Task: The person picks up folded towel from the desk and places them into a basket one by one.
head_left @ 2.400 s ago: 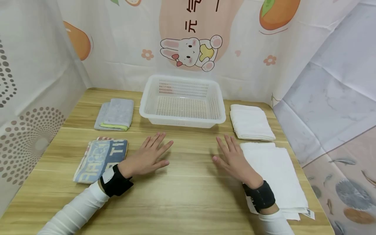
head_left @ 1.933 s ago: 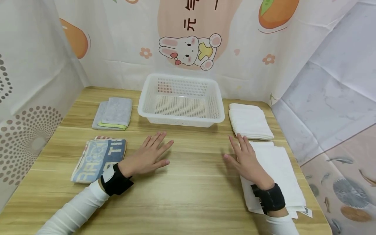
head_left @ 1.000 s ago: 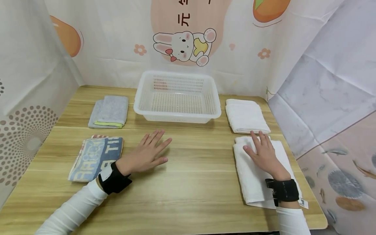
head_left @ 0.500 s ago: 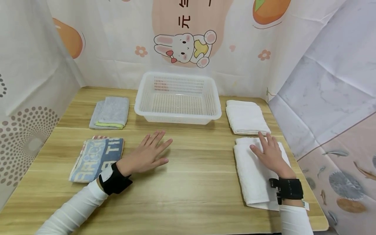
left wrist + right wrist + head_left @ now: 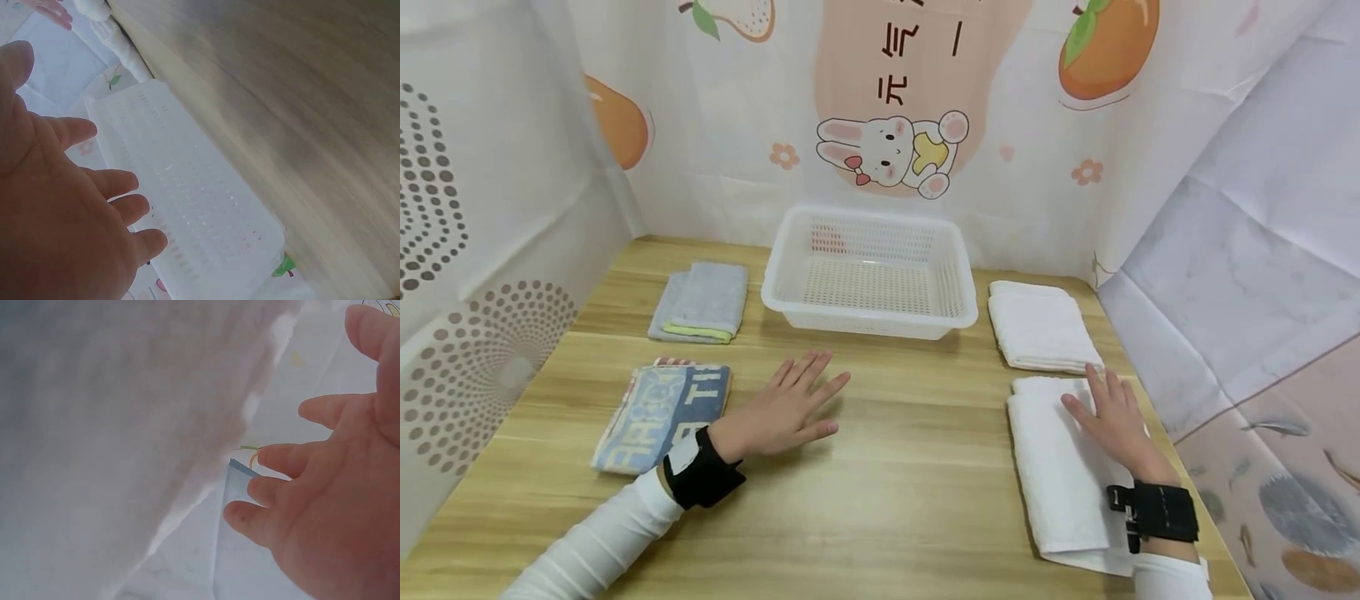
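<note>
My left hand (image 5: 778, 412), fingers spread and palm down, is held over the wooden table just right of a folded blue patterned towel (image 5: 655, 417). It holds nothing; in the left wrist view the bare palm (image 5: 62, 212) shows with straight fingers. Over the right part of a folded white towel (image 5: 1052, 475) is my right hand (image 5: 1116, 425), its fingers extended and holding nothing. The right wrist view has that towel (image 5: 112, 425) beside the open palm (image 5: 331, 506), apparently with a gap between them. The hand and wrist strap hide part of the towel.
A white plastic basket (image 5: 868, 322) with slotted walls stands at the back middle. Left of it lies a folded grey cloth (image 5: 715, 296) with a yellow-green edge. A second folded white towel (image 5: 1043, 325) lies at the back right. Printed curtains border the table.
My right hand has moved from the table's middle rightward over the nearer white towel. My left hand has stayed in place. The head view has shifted slightly; towels and basket have not moved.
</note>
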`<state>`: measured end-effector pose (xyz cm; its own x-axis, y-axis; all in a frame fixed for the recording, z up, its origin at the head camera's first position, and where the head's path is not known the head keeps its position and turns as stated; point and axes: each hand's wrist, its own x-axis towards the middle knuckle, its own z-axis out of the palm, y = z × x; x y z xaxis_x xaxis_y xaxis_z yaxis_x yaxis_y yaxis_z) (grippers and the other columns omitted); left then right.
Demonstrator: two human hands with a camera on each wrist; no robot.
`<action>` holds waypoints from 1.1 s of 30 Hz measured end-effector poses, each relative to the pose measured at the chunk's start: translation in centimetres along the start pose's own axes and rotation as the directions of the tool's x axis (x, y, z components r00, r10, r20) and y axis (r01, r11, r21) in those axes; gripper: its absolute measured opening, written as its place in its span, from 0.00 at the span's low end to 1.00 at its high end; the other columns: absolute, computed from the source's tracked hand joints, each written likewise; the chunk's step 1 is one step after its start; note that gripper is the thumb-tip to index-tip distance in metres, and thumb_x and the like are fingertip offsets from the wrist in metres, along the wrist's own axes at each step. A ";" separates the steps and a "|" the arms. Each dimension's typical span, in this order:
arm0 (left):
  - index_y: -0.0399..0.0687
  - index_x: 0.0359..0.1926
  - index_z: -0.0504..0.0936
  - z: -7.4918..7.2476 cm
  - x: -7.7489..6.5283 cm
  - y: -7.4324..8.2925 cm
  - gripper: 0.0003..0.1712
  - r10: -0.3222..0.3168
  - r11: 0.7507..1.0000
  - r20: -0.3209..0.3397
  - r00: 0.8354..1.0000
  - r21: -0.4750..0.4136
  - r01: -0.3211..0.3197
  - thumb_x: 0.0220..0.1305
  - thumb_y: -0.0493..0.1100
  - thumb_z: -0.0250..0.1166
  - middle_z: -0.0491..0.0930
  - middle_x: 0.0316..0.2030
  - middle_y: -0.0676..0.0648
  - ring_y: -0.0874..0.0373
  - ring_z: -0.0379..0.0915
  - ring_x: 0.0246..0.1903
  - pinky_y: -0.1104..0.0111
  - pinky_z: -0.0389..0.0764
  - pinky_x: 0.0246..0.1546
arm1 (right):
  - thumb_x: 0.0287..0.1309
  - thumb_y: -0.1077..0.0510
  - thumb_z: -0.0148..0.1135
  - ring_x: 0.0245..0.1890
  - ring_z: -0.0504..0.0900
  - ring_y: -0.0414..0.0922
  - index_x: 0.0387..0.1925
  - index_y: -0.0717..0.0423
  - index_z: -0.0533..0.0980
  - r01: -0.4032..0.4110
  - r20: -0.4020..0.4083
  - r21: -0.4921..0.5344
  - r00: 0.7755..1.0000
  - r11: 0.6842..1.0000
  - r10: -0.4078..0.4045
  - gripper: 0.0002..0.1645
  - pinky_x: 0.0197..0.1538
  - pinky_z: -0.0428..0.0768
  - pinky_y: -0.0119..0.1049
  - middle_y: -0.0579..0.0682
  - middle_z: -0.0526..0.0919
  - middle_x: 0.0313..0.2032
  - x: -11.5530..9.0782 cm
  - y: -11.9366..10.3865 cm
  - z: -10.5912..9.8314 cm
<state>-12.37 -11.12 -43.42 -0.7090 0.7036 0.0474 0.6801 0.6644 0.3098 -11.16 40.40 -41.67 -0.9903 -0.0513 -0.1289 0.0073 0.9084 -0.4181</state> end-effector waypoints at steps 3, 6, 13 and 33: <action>0.52 0.79 0.51 0.1 0.0 0.1 0.41 0.000 1.000 -0.002 1.000 0.012 0.000 0.74 0.63 0.50 0.38 0.78 0.35 0.38 0.36 0.76 0.41 0.44 0.72 | 0.75 0.40 0.43 0.69 0.30 0.80 0.76 0.70 0.37 0.004 -0.004 -0.006 1.000 1.000 -0.004 0.50 0.65 0.37 0.75 0.83 0.34 0.70 -0.1 0.1 0.1; 0.52 0.79 0.51 0.2 -0.1 0.2 0.41 0.005 1.000 -0.005 1.000 0.026 -0.005 0.74 0.63 0.49 0.39 0.78 0.35 0.37 0.37 0.76 0.41 0.44 0.72 | 0.75 0.40 0.44 0.68 0.32 0.81 0.75 0.71 0.38 0.006 -0.006 -0.006 1.000 1.000 -0.006 0.50 0.64 0.38 0.75 0.84 0.35 0.69 -0.3 0.1 0.2; 0.52 0.79 0.52 0.2 -0.1 0.3 0.41 0.004 1.000 0.003 1.000 0.028 -0.004 0.74 0.64 0.48 0.39 0.78 0.35 0.38 0.37 0.76 0.41 0.44 0.72 | 0.74 0.39 0.44 0.68 0.29 0.81 0.76 0.69 0.35 -0.026 0.016 0.015 1.000 1.000 0.026 0.51 0.62 0.37 0.77 0.84 0.31 0.69 -0.7 0.2 0.1; 0.52 0.79 0.51 0.2 -0.4 0.3 0.41 -0.007 1.000 0.002 1.000 0.028 0.007 0.74 0.64 0.49 0.37 0.78 0.36 0.40 0.35 0.77 0.41 0.43 0.72 | 0.69 0.39 0.55 0.66 0.32 0.84 0.74 0.74 0.37 -0.077 0.069 -0.029 0.994 0.997 0.079 0.57 0.62 0.39 0.77 0.88 0.34 0.67 -0.7 0.1 -0.3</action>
<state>-11.90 -11.14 -43.50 -0.7137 0.6991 0.0435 0.6798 0.6763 0.2836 -10.53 40.67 -41.34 -0.9746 -0.0080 -0.2237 0.0797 0.9215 -0.3802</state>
